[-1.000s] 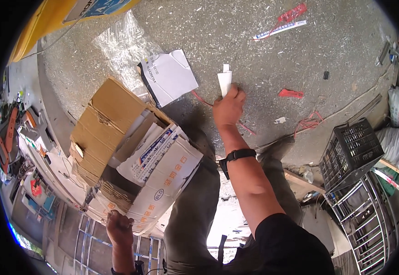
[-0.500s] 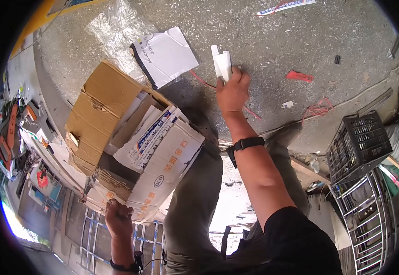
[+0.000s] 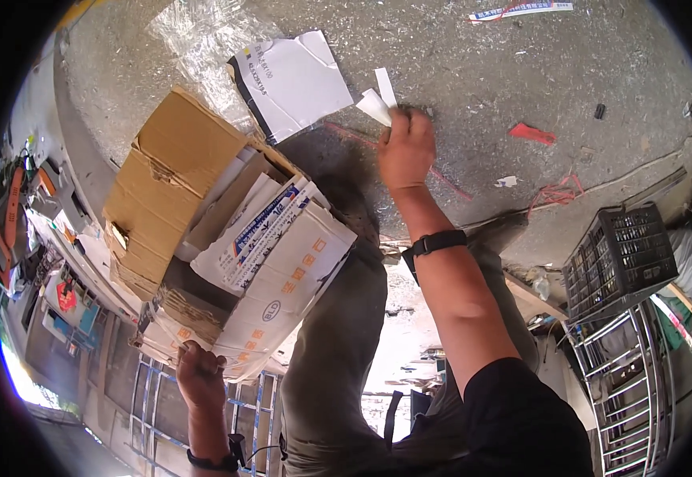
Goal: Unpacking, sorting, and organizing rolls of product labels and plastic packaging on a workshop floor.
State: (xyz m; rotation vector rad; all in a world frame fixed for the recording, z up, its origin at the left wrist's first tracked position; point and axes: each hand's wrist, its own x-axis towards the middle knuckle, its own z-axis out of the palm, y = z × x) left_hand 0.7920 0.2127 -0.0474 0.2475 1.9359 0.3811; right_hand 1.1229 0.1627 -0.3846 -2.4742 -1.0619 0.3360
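A worn cardboard box (image 3: 282, 278) with raised brown flaps leans by my left leg. Flattened card pieces (image 3: 242, 238), white with blue print, stand inside it. My left hand (image 3: 201, 372) is closed on the box's lower front edge. Over the concrete floor, my right hand (image 3: 407, 151) grips folded white paper strips (image 3: 379, 99), which stick out beyond its fingers. Left of these strips lies a flat white cardboard sheet (image 3: 294, 86) with a dark edge. What the right fingertips do beneath the paper is partly hidden.
Crumpled clear plastic film (image 3: 211, 60) lies at the far left. Red string (image 3: 557, 195) and a red scrap (image 3: 532, 133) are on the floor. At the right, a black plastic crate (image 3: 620, 258) sits above a metal rack (image 3: 624, 389). A blue-white ladder-like frame (image 3: 254, 413) stands below the box.
My right hand has shifted slightly, and the white strips in it have turned and spread apart. The view has moved a little; my left hand keeps its hold on the box.
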